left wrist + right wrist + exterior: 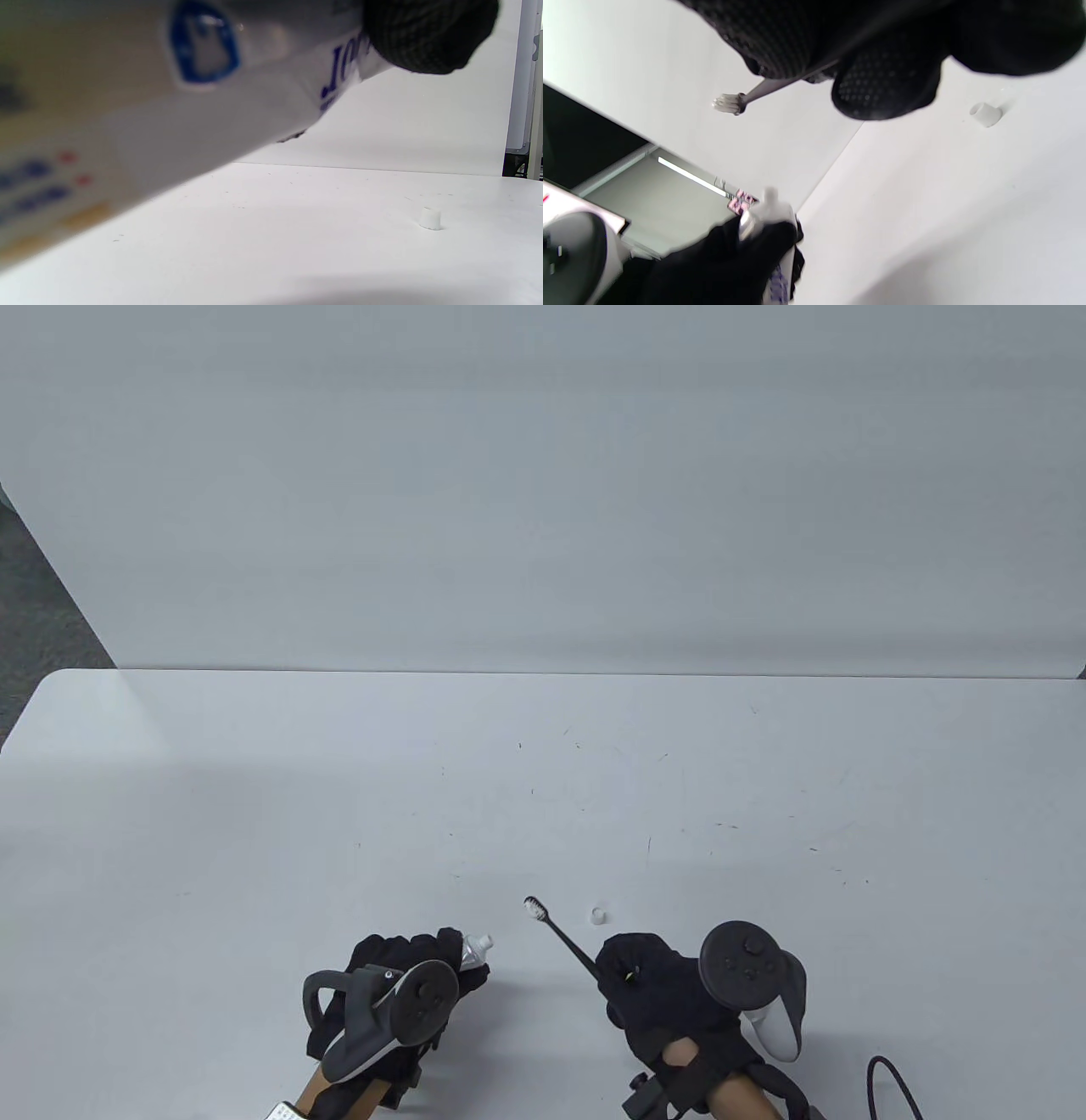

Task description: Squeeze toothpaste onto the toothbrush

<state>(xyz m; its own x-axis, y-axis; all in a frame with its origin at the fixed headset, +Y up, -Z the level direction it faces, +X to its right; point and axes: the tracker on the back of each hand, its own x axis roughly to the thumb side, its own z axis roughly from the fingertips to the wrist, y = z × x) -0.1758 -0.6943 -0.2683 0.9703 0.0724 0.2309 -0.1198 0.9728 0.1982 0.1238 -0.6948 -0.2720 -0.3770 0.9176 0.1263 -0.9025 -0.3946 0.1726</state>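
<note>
My left hand (pixel 407 976) grips a white toothpaste tube (pixel 475 950) with its open nozzle pointing up and right. The tube fills the left wrist view (pixel 178 106), blurred, with blue print, under a gloved fingertip (pixel 428 34). My right hand (pixel 653 984) holds a black toothbrush (pixel 564 937) by the handle; its white bristle head (pixel 534 906) points up and left, apart from the nozzle. The right wrist view shows the brush head (pixel 727 103) and the tube's nozzle (pixel 770 205) in the left hand. A small white cap (pixel 599 914) stands on the table between the hands.
The white table (pixel 543 780) stretches back to a pale wall. The cap also shows in the left wrist view (pixel 430 218) and the right wrist view (pixel 986 113). A dark cable (pixel 891 1082) loops at the bottom right.
</note>
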